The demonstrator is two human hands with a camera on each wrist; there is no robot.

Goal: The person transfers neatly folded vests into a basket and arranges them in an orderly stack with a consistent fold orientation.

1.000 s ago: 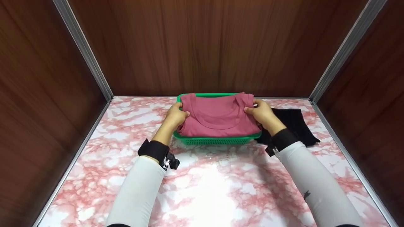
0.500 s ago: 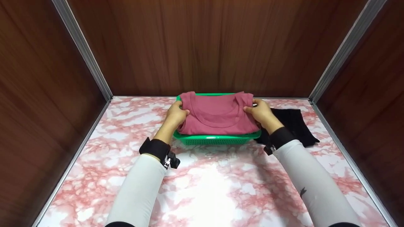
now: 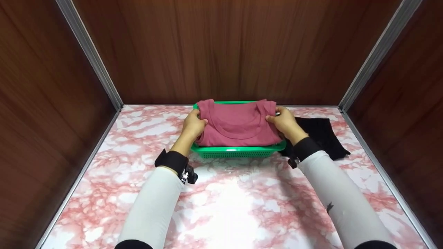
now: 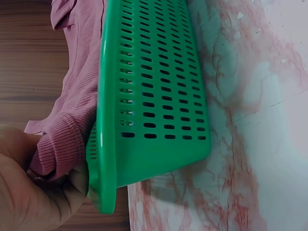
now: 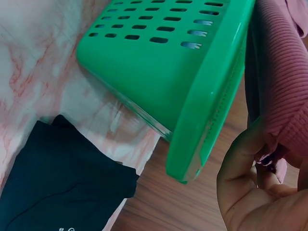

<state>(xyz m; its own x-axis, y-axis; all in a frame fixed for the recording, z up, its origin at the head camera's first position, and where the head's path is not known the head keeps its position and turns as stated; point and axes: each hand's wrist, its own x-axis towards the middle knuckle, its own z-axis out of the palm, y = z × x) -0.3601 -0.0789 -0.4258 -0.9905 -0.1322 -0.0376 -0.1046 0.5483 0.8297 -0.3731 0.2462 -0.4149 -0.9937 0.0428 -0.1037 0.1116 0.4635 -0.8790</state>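
Observation:
A folded pink ribbed top (image 3: 238,133) with a scooped neckline lies over the green perforated basket (image 3: 238,152), covering most of its opening. My left hand (image 3: 193,123) pinches the top's left edge, thumb above the cloth; the left wrist view shows the ribbed fabric (image 4: 62,144) bunched between thumb and fingers beside the basket rim. On the opposite side my right hand (image 3: 285,122) pinches the right edge in the same way. In the right wrist view, the curled fingers (image 5: 238,178) hold the cloth just outside the rim. What lies under the top is mostly hidden.
A folded black garment (image 3: 316,136) lies on the table right of the basket, partly behind my right wrist. Brown wood-grain panels (image 3: 221,52) with grey metal corner strips enclose the back and both sides. The tabletop (image 3: 145,145) has a pink and white marble pattern.
Both hands have shifted very slightly, and the front edge of the pink top has drawn back a little, showing more of the basket's front rim. Both hands keep their hold.

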